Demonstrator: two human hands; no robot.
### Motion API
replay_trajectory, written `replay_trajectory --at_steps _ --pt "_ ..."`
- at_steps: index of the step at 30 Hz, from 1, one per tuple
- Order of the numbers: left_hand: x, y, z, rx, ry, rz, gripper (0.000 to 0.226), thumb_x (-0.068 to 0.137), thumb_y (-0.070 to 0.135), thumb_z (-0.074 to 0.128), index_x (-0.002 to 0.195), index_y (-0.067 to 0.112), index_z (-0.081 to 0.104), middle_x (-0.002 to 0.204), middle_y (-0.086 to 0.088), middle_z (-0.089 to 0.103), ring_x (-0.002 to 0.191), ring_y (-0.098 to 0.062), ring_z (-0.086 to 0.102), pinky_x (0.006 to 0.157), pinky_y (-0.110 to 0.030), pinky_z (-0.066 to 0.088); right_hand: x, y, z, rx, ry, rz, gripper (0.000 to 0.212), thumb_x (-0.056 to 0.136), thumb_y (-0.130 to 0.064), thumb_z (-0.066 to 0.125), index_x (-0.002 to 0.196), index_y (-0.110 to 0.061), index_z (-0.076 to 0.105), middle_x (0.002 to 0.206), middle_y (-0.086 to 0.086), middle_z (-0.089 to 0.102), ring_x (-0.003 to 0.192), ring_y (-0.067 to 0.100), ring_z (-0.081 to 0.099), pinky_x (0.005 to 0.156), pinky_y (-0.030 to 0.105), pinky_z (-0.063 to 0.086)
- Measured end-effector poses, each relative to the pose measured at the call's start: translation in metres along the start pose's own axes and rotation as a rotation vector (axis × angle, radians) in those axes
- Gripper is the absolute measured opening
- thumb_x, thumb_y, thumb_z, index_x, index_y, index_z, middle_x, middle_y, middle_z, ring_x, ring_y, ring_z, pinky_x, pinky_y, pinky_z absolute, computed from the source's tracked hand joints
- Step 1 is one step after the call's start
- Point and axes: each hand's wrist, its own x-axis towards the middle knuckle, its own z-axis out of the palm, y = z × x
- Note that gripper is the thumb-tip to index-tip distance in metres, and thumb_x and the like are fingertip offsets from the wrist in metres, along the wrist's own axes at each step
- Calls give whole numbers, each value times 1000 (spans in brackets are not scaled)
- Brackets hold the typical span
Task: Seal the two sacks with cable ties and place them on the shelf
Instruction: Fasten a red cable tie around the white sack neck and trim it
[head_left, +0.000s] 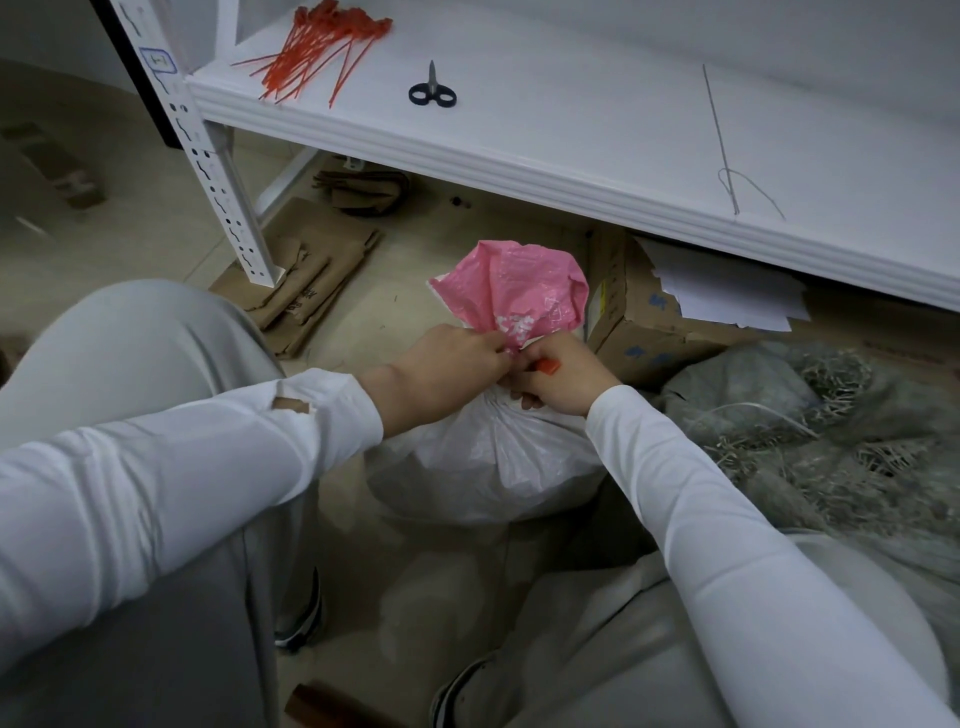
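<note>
Between the left hand (447, 364) and the right hand (558, 376), the gathered neck of the white sack (488, 457) was held upright, with the fingers of both curled on it. An orange cable tie (548, 367) was pinched in the right hand, against the neck. The shelf (571, 130) was found above and beyond both hands.

The white sack (488, 457) stands upright on the floor in front of the white shelf (571, 135), neck bunched tight under a flared pink top, an orange cable tie (548, 367) at the gather — a grey sack (769, 395) slumps just right of it, and loose red cable ties (311, 52) lie fanned at the shelf's left end.
</note>
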Motion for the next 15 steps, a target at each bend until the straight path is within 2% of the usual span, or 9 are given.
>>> replay_trajectory --at_steps 2,4,5,7,8,10,12,15 --pt "-2 -2 0 -19 32 10 16 89 8 57 99 10 69 101 -6 63 83 -25 65 56 -29 37 2 2 0 -17 3 -7 20 86 0 62 75 -14 72 69 2 67 56 13 61 55 17 48" --pt "-6 -6 1 -49 111 83 9 75 4 72 81 10 71 86 -6 64 67 -24 64 48 -24 35 3 3 1 -37 11 -18 26 85 0 64 69 -19 70 69 4 68 57 15 62 56 18 48" --pt "-6 -7 2 -37 154 128 9 70 3 74 76 9 71 81 -6 64 62 -23 63 44 -22 36 3 3 1 -47 12 -21 27 84 0 65 67 -20 69 70 5 68 57 15 62 56 19 48" --pt "-5 -7 3 24 244 227 8 72 5 65 75 8 72 80 -7 64 66 -22 63 43 -23 43 2 2 0 -59 9 -20 27 83 0 65 65 -20 68 69 5 67 57 14 62 56 18 47" --pt "-4 -7 5 71 277 277 12 74 7 61 79 8 73 84 -7 64 72 -22 64 47 -25 48 2 2 0 -70 9 -22 28 83 0 66 64 -21 67 69 3 66 58 14 61 57 18 47" --pt "-3 -6 10 168 291 346 21 76 11 60 93 10 73 96 -6 65 90 -22 61 65 -30 53 2 3 -1 -131 30 -41 23 79 -7 71 65 -24 66 70 -3 65 67 13 62 65 22 47" --pt "-3 -6 14 266 262 391 29 75 13 64 103 14 71 109 -4 64 105 -23 56 84 -32 50 2 5 -2 -179 45 -43 11 74 -14 77 80 -21 71 80 -2 69 80 16 64 77 30 50" --pt "-2 -5 15 328 181 440 44 67 17 79 110 16 70 116 -2 67 119 -22 55 104 -34 43 2 7 -2 -164 26 4 35 71 -16 79 105 -15 69 97 2 70 92 19 64 88 34 52"
